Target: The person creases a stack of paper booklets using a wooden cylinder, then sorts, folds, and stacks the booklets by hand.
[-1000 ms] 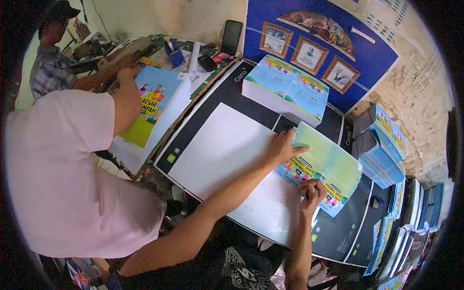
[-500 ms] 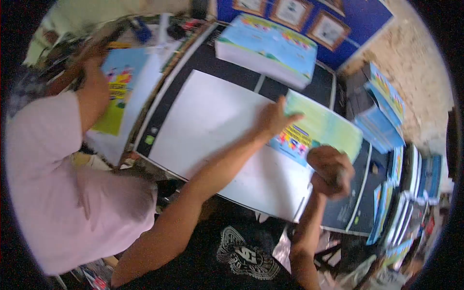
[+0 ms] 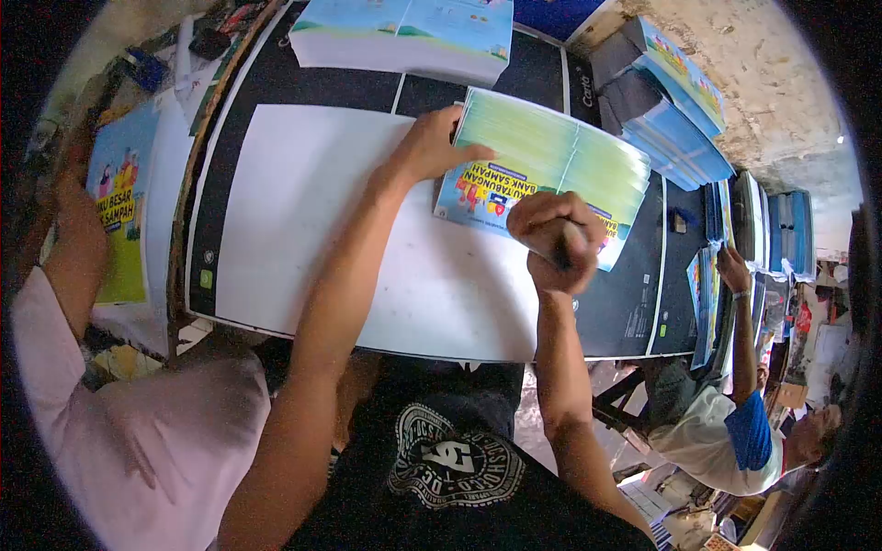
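A fanned stack of printed covers (image 3: pixel 542 147), green on the upper part with yellow title blocks and small cartoon figures, lies on a large white sheet (image 3: pixel 294 220) and partly over the black board. My left hand (image 3: pixel 432 147) grips its left corner, thumb on top and fingers at the far edge. Over the lower right part of the stack is my right hand (image 3: pixel 556 241), closed in a fist. A rounded end shows in that fist, but I cannot tell what it is.
A thick stack of blue covers (image 3: pixel 404 41) sits at the back of the black table (image 3: pixel 606 312). More booklet piles (image 3: pixel 666 115) stand at the back right. On the left, a person in a pale shirt (image 3: pixel 175 441) is beside another cover (image 3: pixel 119 202). Another person (image 3: pixel 726 432) reaches toward booklets at right.
The view has turned right and down, bringing a person at right into sight. My left hand now holds the stack's corner, and the covers look more fanned. My right hand stays fisted.
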Tool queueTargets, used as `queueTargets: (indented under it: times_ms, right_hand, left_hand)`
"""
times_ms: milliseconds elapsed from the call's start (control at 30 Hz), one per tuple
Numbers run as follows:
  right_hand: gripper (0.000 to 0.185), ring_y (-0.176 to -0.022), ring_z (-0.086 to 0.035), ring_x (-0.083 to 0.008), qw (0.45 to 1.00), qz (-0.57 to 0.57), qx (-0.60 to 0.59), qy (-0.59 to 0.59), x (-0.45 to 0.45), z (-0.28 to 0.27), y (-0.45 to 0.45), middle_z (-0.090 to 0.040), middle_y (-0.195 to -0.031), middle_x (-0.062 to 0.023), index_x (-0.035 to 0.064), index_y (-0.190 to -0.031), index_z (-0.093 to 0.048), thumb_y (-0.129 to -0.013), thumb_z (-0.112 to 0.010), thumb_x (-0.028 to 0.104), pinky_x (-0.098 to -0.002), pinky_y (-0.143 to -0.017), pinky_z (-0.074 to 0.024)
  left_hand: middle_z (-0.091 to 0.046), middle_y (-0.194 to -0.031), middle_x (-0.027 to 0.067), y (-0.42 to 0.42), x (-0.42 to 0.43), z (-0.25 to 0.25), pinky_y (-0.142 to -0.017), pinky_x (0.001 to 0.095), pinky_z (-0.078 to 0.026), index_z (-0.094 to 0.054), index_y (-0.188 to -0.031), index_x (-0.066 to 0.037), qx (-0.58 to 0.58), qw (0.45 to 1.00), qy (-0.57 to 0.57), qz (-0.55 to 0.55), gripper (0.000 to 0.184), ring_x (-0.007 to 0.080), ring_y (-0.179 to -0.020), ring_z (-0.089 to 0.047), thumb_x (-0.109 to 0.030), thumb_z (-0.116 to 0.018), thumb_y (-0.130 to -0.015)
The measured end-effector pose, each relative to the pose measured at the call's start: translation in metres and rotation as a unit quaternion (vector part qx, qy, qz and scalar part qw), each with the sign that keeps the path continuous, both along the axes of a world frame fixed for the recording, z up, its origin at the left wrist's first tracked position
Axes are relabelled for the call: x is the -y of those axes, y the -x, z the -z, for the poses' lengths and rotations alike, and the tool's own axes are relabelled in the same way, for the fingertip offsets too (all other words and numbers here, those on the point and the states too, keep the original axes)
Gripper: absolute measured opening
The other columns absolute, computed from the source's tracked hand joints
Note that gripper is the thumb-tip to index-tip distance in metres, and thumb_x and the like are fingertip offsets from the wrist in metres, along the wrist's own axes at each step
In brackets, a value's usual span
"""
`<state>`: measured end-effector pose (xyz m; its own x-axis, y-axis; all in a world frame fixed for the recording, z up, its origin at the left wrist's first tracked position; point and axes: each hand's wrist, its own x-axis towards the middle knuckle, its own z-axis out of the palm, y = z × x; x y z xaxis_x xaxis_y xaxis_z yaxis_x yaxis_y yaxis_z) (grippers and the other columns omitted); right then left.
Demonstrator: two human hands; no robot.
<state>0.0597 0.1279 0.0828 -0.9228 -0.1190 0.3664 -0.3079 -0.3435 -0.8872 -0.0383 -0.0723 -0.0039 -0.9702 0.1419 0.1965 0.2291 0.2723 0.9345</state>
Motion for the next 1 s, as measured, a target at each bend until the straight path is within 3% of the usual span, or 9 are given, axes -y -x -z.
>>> queueTargets:
  times_ms: [100, 167, 267, 333, 500, 600, 733, 833, 1000]
  right_hand:
    - [0.027, -0.06, -0.059, -0.0217, 0.996, -0.049, -0.068, 0.039, 0.016, -0.008, -0.003, -0.061, -0.064, -0.0147, -0.0052, -0.07, -0.06, -0.078, -0.06, 0.021, -0.0322, -0.057, -0.0474]
    - [0.019, -0.057, -0.057, -0.0187, 0.963, 0.026, -0.049, -0.263, 0.012, 0.043, 0.007, -0.06, -0.062, -0.0098, -0.0023, -0.071, -0.061, -0.078, -0.063, 0.015, -0.0305, -0.056, -0.0454]
    - [0.029, -0.056, -0.055, -0.0172, 0.967, 0.039, -0.125, -0.217, 0.016, 0.065, 0.021, -0.06, -0.064, -0.0109, -0.0024, -0.069, -0.06, -0.082, -0.056, 0.023, -0.0295, -0.055, -0.043]
    - [0.042, -0.061, -0.058, -0.0192, 0.978, -0.022, 0.006, -0.209, 0.01, 0.058, 0.004, -0.061, -0.067, -0.0147, -0.0043, -0.07, -0.06, -0.087, -0.046, 0.032, -0.0303, -0.059, -0.0447]
    - [0.044, -0.06, -0.057, -0.0168, 0.99, -0.02, 0.022, -0.135, 0.017, 0.035, 0.004, -0.063, -0.066, -0.0107, -0.0034, -0.07, -0.063, -0.083, -0.056, 0.039, -0.0302, -0.057, -0.0439]
    - [0.05, -0.064, -0.06, -0.02, 0.995, -0.047, -0.024, -0.085, 0.034, -0.002, -0.006, -0.063, -0.067, -0.0118, -0.0035, -0.071, -0.064, -0.079, -0.057, 0.046, -0.0315, -0.06, -0.0458]
    - [0.029, -0.059, -0.052, -0.0184, 0.963, -0.033, -0.01, -0.268, 0.044, 0.066, 0.014, -0.058, -0.065, -0.0077, -0.0004, -0.068, -0.057, -0.083, -0.056, 0.024, -0.0315, -0.058, -0.0421]
    - [0.028, -0.058, -0.05, -0.0165, 0.992, -0.073, 0.0, -0.098, 0.05, 0.062, 0.017, -0.055, -0.063, -0.007, -0.0006, -0.069, -0.056, -0.081, -0.056, 0.024, -0.0314, -0.056, -0.0403]
    - [0.031, -0.056, -0.051, -0.0151, 0.98, -0.059, -0.014, -0.189, 0.043, 0.05, 0.019, -0.059, -0.063, -0.0079, -0.0003, -0.068, -0.058, -0.084, -0.053, 0.026, -0.0298, -0.054, -0.0397]
  left_hand:
    - [-0.073, -0.106, 0.0147, -0.004, 0.0, 0.0, -0.085, 0.0347, -0.054, -0.065, -0.114, 0.0, 0.017, 1.0, 0.016, 0.012, 0.055, 0.0204, -0.096, -0.07, -0.034, -0.085, -0.076]
    - [-0.073, -0.109, 0.0126, -0.003, -0.002, -0.002, -0.088, 0.0339, -0.054, -0.065, -0.117, -0.002, 0.017, 1.0, 0.014, 0.019, 0.052, 0.0173, -0.099, -0.068, -0.03, -0.085, -0.078]
    - [-0.073, -0.099, 0.0185, -0.002, -0.003, 0.005, -0.079, 0.0362, -0.055, -0.065, -0.111, 0.002, -0.054, 0.998, -0.012, -0.018, 0.061, 0.0263, -0.089, -0.072, -0.038, -0.087, -0.071]
    - [-0.073, -0.1, 0.0189, -0.003, -0.002, 0.01, -0.079, 0.0362, -0.055, -0.065, -0.112, 0.002, -0.011, 1.0, 0.011, -0.01, 0.061, 0.0267, -0.09, -0.072, -0.038, -0.087, -0.071]
    - [-0.073, -0.099, 0.0186, 0.001, -0.003, 0.01, -0.078, 0.0367, -0.055, -0.065, -0.111, 0.001, -0.021, 0.997, -0.069, 0.007, 0.061, 0.0261, -0.088, -0.072, -0.038, -0.087, -0.071]
    - [-0.072, -0.106, 0.0125, -0.003, 0.0, -0.001, -0.084, 0.0323, -0.055, -0.063, -0.117, 0.0, 0.015, 0.999, 0.037, 0.011, 0.053, 0.017, -0.092, -0.069, -0.028, -0.086, -0.078]
    - [-0.073, -0.103, 0.0117, 0.0, -0.002, 0.01, -0.082, 0.0323, -0.055, -0.064, -0.117, 0.0, -0.013, 0.999, -0.025, 0.034, 0.052, 0.0168, -0.091, -0.068, -0.027, -0.086, -0.078]
    - [-0.073, -0.102, 0.0108, 0.005, 0.006, 0.004, -0.082, 0.0323, -0.055, -0.066, -0.114, 0.0, -0.027, 0.999, -0.016, 0.023, 0.049, 0.0164, -0.091, -0.068, -0.027, -0.085, -0.078]
    - [-0.073, -0.101, 0.011, -0.001, 0.001, -0.001, -0.081, 0.0318, -0.055, -0.068, -0.112, -0.001, 0.004, 0.998, -0.028, 0.058, 0.047, 0.0153, -0.091, -0.068, -0.03, -0.084, -0.079]
